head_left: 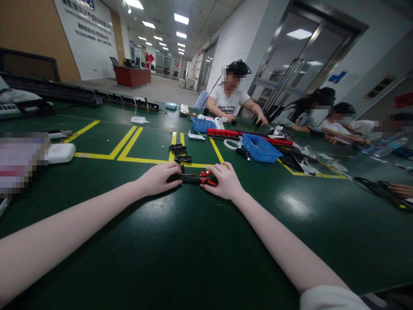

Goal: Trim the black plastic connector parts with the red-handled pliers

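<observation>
My right hand (227,183) is closed around the red-and-black handles of a pair of pliers (209,181), whose jaws point left. In my left hand (159,178) the fingers are closed on a small black part (174,177), right at the plier jaws. Its exact kind is hidden by the fingers. Just beyond the hands lies a small group of similar black parts (180,150) on the green table (193,241), partly over yellow tape lines (146,161).
Blue bins (262,150) stand at centre right, with red strips (222,133) and a white ring (232,144) beside them. A white case (61,153) lies at left. Across the table sits a person (229,97); several others are at right, near black cables (383,189).
</observation>
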### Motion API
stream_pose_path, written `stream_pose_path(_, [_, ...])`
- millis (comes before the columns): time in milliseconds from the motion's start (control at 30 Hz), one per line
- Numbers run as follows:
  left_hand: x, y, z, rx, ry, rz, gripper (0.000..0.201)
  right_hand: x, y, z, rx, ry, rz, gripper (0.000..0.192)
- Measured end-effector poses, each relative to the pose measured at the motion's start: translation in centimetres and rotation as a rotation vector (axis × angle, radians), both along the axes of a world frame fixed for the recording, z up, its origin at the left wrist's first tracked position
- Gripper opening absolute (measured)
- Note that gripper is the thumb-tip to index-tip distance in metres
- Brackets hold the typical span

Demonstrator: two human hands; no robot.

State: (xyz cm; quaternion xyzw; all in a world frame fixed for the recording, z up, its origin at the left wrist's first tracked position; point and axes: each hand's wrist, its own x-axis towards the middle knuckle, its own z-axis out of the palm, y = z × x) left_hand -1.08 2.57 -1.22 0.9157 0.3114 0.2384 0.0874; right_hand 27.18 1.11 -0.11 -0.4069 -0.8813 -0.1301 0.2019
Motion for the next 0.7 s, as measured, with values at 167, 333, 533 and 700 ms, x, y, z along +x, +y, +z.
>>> stream_pose_path(167, [0.01,0.16,0.0,-0.028,-0.008,-0.045,0.021,0.0,-0.09,0.0,0.038,0.005,0.024,0.051])
stream_pose_path(333, [0.01,0.16,0.21,-0.017,-0.002,-0.054,0.02,-0.11,-0.24,0.14,0.066,0.009,0.031,0.05])
stream_pose_path(533, [0.01,0.37,0.19,-0.037,-0.044,-0.067,0.017,-0.16,-0.17,0.4,0.093,0.026,0.041,0.048])
stream_pose_path(700, [-0.04,0.36,0.53,-0.032,-0.054,-0.067,0.017,0.05,0.44,0.37,0.153,0.0,0.065,0.042])
